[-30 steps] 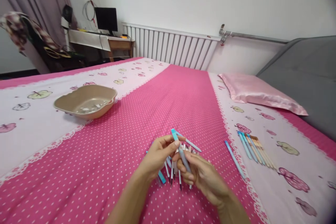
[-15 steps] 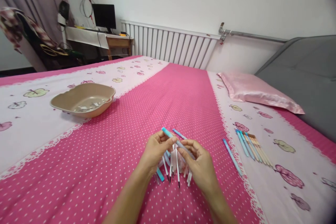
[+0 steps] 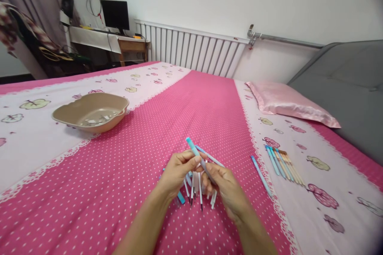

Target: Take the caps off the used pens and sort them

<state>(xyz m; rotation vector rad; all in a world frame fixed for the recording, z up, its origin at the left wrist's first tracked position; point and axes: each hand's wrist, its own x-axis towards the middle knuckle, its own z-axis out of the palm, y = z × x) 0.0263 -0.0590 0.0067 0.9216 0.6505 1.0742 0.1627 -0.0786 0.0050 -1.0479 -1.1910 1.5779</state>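
My left hand [image 3: 176, 171] and my right hand [image 3: 226, 189] meet over the pink dotted bedspread [image 3: 134, 175]. Both pinch one light blue pen [image 3: 195, 153] whose upper end points up and to the left. Under the hands lies a loose pile of pen parts and refills [image 3: 196, 189], some white with dark tips, partly hidden by my fingers. A single blue pen [image 3: 261, 175] lies to the right of my right hand. Further right, a row of several blue and tan pens [image 3: 284, 162] rests side by side.
A beige bowl [image 3: 67, 107] with small pale pieces in it sits at the left on the bed. A pink satin pillow [image 3: 287, 103] and a grey headboard [image 3: 347, 87] are at the right. A radiator [image 3: 194, 50] and a desk with a monitor [image 3: 115, 14] stand beyond the bed.
The pen held between both hands tipped flatter half a second ago, then rose again with its end up-left. The view has drifted slightly; the bowl sits further left.
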